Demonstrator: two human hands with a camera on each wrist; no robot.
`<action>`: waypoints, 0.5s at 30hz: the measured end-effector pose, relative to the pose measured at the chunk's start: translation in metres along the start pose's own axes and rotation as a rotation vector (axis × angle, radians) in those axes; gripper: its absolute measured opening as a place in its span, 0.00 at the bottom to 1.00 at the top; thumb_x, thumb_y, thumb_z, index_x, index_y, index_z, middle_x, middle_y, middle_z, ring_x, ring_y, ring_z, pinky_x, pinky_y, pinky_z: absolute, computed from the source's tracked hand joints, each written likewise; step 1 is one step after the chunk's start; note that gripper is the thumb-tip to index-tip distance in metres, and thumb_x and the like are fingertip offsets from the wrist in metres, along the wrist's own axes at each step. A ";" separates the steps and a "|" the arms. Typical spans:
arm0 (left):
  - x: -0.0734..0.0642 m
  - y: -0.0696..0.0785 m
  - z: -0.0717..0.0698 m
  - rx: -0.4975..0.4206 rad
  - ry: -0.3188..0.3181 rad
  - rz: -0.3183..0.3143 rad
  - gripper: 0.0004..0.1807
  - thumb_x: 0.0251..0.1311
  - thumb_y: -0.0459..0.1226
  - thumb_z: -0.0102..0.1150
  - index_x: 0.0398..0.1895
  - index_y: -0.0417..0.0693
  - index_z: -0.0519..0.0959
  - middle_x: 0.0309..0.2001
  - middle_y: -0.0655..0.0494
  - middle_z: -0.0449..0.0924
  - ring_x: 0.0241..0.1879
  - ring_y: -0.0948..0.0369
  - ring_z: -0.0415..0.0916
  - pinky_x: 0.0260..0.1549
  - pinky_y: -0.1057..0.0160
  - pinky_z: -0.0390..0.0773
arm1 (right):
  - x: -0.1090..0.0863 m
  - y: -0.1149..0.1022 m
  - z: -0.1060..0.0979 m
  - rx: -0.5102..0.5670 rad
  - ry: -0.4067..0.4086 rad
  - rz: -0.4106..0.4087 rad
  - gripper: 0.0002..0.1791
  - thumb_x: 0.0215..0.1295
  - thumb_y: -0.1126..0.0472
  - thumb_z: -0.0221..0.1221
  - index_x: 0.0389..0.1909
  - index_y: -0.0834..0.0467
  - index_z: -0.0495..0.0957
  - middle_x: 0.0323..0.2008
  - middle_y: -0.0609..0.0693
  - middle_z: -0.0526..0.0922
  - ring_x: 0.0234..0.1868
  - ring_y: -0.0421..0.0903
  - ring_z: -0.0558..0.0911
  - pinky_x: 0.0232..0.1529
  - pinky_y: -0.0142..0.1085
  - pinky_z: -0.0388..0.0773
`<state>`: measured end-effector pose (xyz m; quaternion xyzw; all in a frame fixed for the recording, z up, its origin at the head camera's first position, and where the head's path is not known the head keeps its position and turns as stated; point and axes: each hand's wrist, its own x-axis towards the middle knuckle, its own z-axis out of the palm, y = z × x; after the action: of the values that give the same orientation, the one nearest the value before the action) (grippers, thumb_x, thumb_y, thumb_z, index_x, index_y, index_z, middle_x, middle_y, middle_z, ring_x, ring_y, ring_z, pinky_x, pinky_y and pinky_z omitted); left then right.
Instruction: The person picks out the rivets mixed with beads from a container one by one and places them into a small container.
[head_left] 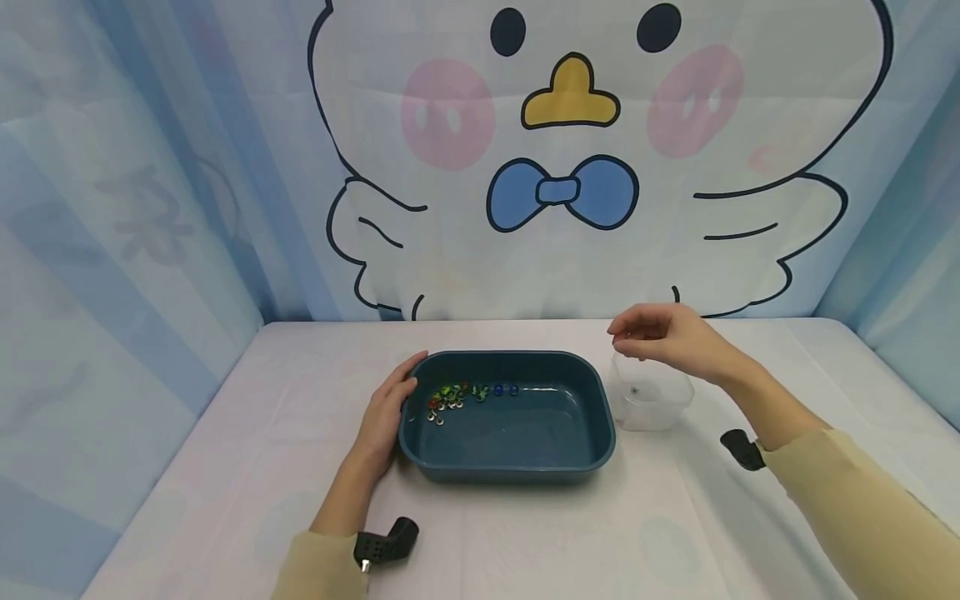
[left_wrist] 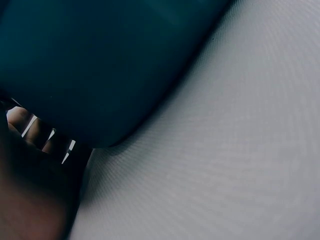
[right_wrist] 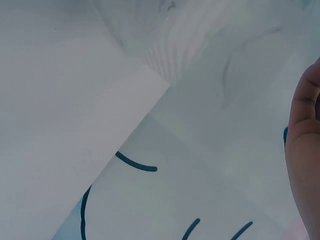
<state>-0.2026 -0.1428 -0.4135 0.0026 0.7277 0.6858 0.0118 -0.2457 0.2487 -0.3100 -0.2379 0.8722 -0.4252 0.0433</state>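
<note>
"On the white table (head_left: 510,542), what's in the middle?"

"Teal tray (head_left: 487,450), long side facing the person. Small beads (head_left: 450,393) bunched back left inside it, green, reddish and pale, plus two blue beads (head_left: 513,390) right of the bunch."

"Left hand (head_left: 382,417)?"

"Holds the tray's left end near the back corner. Thumb at the rim, other fingers along the outer side, narrow gaps between them in the left wrist view."

"Right hand (head_left: 671,337)?"

"Over the back of a clear container (head_left: 652,412), just right of the tray. Fingers close together, bent toward the thumb. Can't tell if the tips pinch anything, too small. Can't tell if it touches the container either."

"Inside the container?"

"Small dark speck, can't say what."

"Rest?"

"Cream sleeves (head_left: 862,500), black wrist device (head_left: 386,546) on each arm, backdrop (head_left: 555,275) behind with a cartoon figure in a blue bow tie (head_left: 558,192)"
</note>
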 end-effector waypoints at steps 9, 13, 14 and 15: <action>0.000 0.000 0.000 0.001 0.000 0.003 0.26 0.78 0.39 0.35 0.75 0.54 0.67 0.76 0.54 0.60 0.76 0.54 0.51 0.73 0.47 0.48 | 0.012 -0.009 0.010 0.027 0.002 -0.033 0.13 0.67 0.62 0.66 0.50 0.62 0.82 0.44 0.55 0.83 0.41 0.49 0.82 0.44 0.34 0.82; 0.000 0.000 0.000 0.006 0.000 0.004 0.25 0.78 0.40 0.35 0.75 0.54 0.67 0.76 0.54 0.60 0.76 0.54 0.51 0.73 0.47 0.47 | 0.017 -0.012 0.014 0.050 -0.005 -0.055 0.13 0.67 0.63 0.65 0.50 0.62 0.82 0.44 0.56 0.83 0.41 0.49 0.82 0.44 0.34 0.82; -0.001 0.001 0.000 0.009 0.001 0.005 0.25 0.78 0.40 0.35 0.75 0.54 0.67 0.76 0.54 0.60 0.76 0.54 0.51 0.73 0.47 0.48 | 0.019 -0.012 0.015 0.054 -0.006 -0.060 0.13 0.67 0.63 0.65 0.50 0.62 0.82 0.43 0.56 0.83 0.41 0.49 0.82 0.44 0.34 0.82; -0.001 0.001 0.000 0.011 0.003 0.004 0.25 0.78 0.40 0.35 0.75 0.54 0.67 0.76 0.54 0.60 0.76 0.54 0.51 0.73 0.47 0.47 | 0.021 -0.013 0.016 0.060 -0.007 -0.064 0.13 0.67 0.63 0.65 0.50 0.62 0.82 0.43 0.56 0.83 0.41 0.49 0.82 0.44 0.34 0.82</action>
<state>-0.2021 -0.1429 -0.4130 0.0030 0.7313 0.6820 0.0091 -0.2544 0.2209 -0.3079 -0.2656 0.8508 -0.4516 0.0400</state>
